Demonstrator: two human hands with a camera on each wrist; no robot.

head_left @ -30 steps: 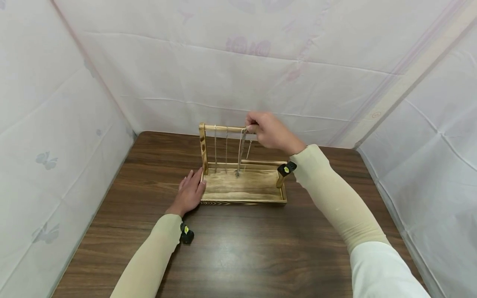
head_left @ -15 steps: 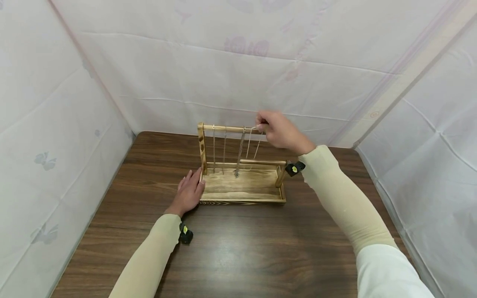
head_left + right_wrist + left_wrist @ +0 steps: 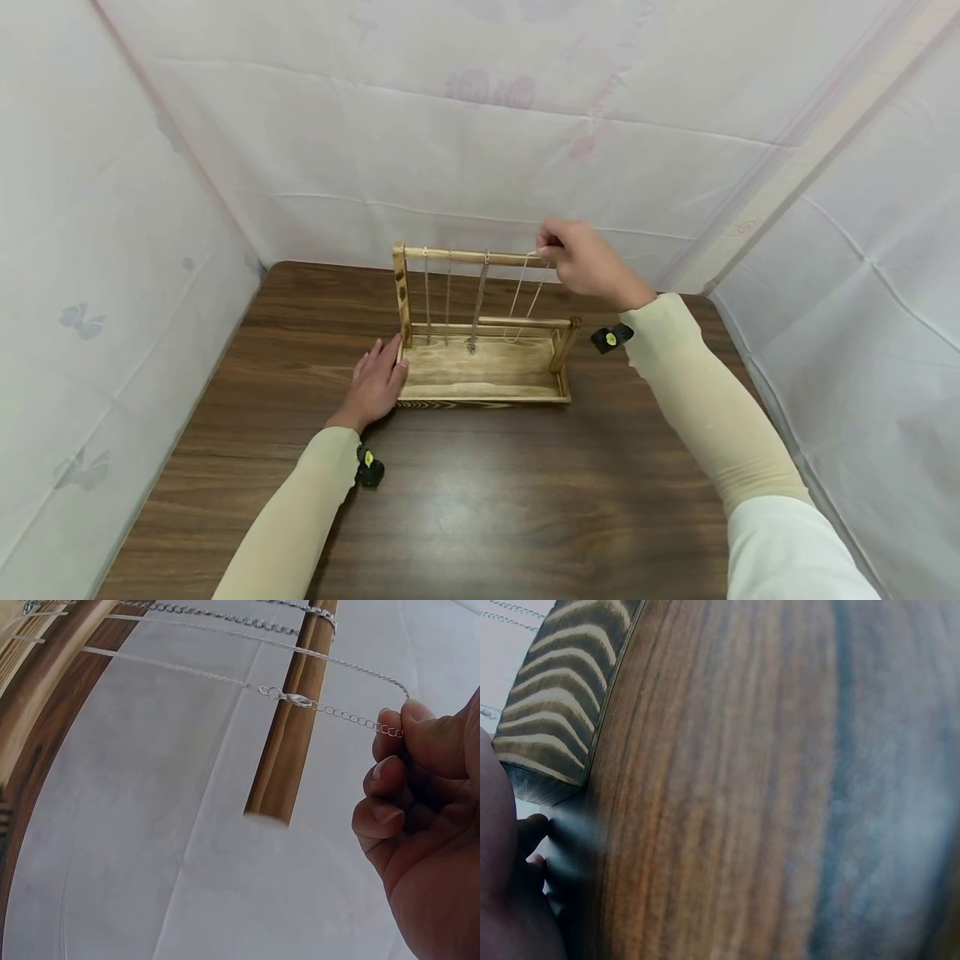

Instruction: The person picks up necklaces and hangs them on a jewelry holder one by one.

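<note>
Wooden stand (image 3: 480, 379) at centre frame on a brown table (image 3: 480, 500), right hand (image 3: 588, 262) pinching a thin silver chain (image 3: 525, 292) just off the rail's free end (image 3: 270, 814), left hand (image 3: 375, 383) flat, fingers straight against the stand's left side, three other chains (image 3: 450, 296) hanging from the rail.

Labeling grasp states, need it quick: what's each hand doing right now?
Left hand: open, fingers straight, resting against the wooden stand.
Right hand: pinching a thin silver chain by the rod's free end.

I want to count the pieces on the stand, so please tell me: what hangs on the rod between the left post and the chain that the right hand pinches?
In the head view, three chains hang between the left post and the pinched chain.
</note>
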